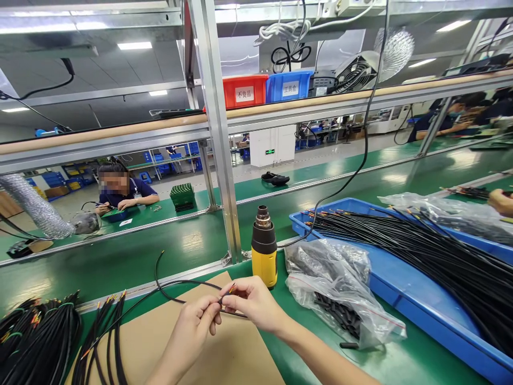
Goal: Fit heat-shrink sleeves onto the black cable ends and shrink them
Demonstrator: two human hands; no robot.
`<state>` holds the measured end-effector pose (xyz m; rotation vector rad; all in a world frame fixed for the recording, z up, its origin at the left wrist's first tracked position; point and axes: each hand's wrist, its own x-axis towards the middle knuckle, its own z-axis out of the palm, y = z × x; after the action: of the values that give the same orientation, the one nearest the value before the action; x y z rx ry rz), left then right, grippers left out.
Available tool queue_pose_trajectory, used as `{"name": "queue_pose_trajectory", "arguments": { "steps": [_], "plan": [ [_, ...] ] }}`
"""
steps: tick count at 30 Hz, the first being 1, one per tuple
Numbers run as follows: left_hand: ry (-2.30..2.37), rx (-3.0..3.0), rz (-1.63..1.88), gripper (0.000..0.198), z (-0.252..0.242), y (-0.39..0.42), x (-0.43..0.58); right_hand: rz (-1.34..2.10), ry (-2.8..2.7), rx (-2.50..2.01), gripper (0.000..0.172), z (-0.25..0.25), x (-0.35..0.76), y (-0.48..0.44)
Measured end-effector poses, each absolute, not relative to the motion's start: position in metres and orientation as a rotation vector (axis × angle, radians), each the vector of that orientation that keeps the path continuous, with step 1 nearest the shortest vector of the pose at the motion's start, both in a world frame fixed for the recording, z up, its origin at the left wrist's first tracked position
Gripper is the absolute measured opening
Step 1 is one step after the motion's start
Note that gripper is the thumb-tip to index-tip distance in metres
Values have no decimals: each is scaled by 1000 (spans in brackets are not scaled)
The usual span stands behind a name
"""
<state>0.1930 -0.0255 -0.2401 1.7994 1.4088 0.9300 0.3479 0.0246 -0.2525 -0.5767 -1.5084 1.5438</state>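
Observation:
My left hand point(197, 323) and my right hand point(254, 303) meet over a cardboard sheet point(236, 350), fingertips almost touching. Both pinch a thin black cable point(182, 282) near one end. Small orange and yellow wire tips show by my right fingertips. A short dark piece sits between the fingers, too covered to make out. The cable loops away to the left. Just beyond my hands, a yellow and black heat gun point(264, 262) stands nozzle up. To the right, an unsealed plastic bag point(372, 315) holds short black tubes, and one loose black tube point(348, 345) lies in front of it.
Bundled black cables point(48, 342) lie at the left, with several loose ones on the cardboard's edge. A blue tray point(401, 283) full of cables fills the right. A metal post point(218, 133) rises behind the heat gun. A co-worker point(132, 192) sits across; another person's hand point(500, 202) shows far right.

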Motion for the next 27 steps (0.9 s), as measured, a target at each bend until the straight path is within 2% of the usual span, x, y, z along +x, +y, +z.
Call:
{"name": "queue_pose_trajectory", "arguments": {
  "steps": [11, 19, 21, 24, 25, 27],
  "plan": [
    [1232, 1611, 853, 28, -239, -20, 183, 1474, -1557, -565, 10, -249, 349, 21],
    [1452, 1683, 1036, 21, -228, -26, 181, 1422, -1336, -498, 9, -243, 353, 29],
    [1508, 1775, 1098, 22, -217, -30, 182, 1484, -1295, -434, 19, -245, 352, 31],
    [1576, 1890, 1115, 21, -197, -27, 182, 1621, -1394, -356, 51, -261, 343, 32],
    [1601, 1927, 1123, 21, -190, -24, 182, 1652, -1526, -361, 52, -270, 338, 31],
    [1643, 2006, 1151, 20, -174, -13, 183, 1602, -2012, -453, 34, -289, 328, 27]
  ]
}}
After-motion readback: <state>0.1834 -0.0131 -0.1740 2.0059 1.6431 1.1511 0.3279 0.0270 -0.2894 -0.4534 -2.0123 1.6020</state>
